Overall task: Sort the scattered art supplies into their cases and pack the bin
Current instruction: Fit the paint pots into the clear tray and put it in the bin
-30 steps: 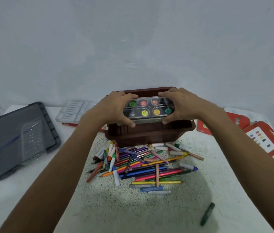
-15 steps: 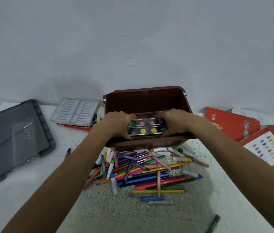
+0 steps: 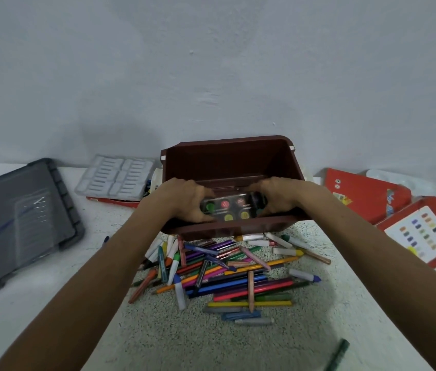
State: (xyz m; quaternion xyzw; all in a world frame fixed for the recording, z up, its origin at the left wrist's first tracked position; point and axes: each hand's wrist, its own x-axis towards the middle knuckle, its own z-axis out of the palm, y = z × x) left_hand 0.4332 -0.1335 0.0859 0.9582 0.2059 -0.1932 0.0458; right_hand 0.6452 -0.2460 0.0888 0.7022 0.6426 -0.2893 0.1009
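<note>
Watercolour set: flat case with a clear lid, round pans of green, red and yellow showing through. It was held level by its two ends, low inside the brown bin and just behind the near wall; whether it touched the bin floor could not be told. Left hand: gripped the left end, fingers curled over the top, thumb at the near edge. Right hand: gripped the right end likewise, fingers wrapped round the corner. Both forearms reached in over the bin's near rim. Bin: dark brown plastic, open-topped, stood at the far middle of the white table, close to the grey wall. Pile of pens, pencils and crayons: loose, many colours, crossed over one another, lay on the table just on the near side of the bin, between the two forearms. Green crayon: lay alone, well apart from the pile, at the near right. Clear moulded insert: rows of slots, lay on a red case to the left of the bin. Grey lid: large, ribbed along one edge, lay flat at the far left, a clear sheet on it. Red case: lay to the right of the bin. Red case with colour chart: lay just beside it, further right and nearer.
</note>
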